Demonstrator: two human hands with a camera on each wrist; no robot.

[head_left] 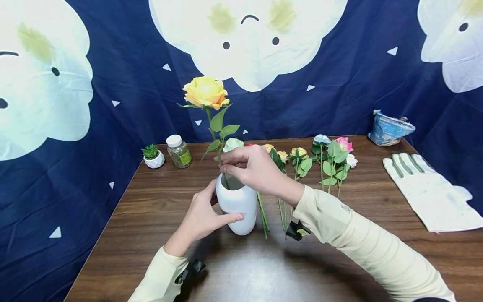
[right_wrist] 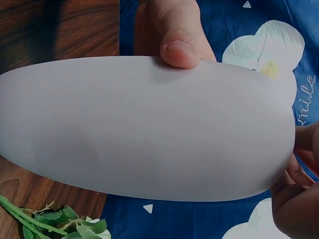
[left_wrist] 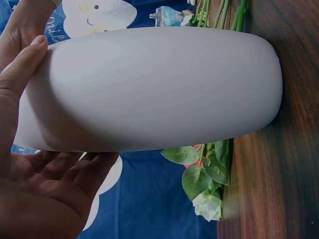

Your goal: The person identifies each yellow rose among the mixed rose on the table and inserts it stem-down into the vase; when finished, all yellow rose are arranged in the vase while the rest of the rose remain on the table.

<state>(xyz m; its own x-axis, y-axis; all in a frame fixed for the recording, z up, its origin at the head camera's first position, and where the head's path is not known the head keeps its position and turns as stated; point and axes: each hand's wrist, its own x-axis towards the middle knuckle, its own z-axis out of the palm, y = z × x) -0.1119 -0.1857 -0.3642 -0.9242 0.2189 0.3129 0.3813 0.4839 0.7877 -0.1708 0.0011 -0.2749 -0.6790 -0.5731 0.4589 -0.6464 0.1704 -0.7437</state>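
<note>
1. White ceramic fills the middle of the head view: the vase point(head_left: 236, 204) stands upright on the wooden table point(head_left: 151, 218). The left hand point(head_left: 203, 218) cups its side, thumb across the front, fingers curled round the far side. The right hand point(head_left: 253, 167) sits just above the vase mouth, fingers pinching the stem of the yellow rose point(head_left: 205, 92), whose lower end is already inside the opening. Beyond the right fingers lie the loose flowers point(head_left: 324, 161) in a row on the table. I judge the step in hand to be seating this stem; the next move calls for easing the pinch only once the stem rests steady, while the left hand braces the vase.

2. Left wrist view: the vase point(left_wrist: 149, 89) lies against the palm of the left hand point(left_wrist: 40, 194), thumb pressed on its wall; green stems point(left_wrist: 219, 12) lie past the fingertips.

3. Right wrist view: the vase point(right_wrist: 144, 129) fills the frame; a left-hand thumb point(right_wrist: 177, 47) presses its wall. The right fingers show only at the edge, so their grip cannot be told here.
</note>
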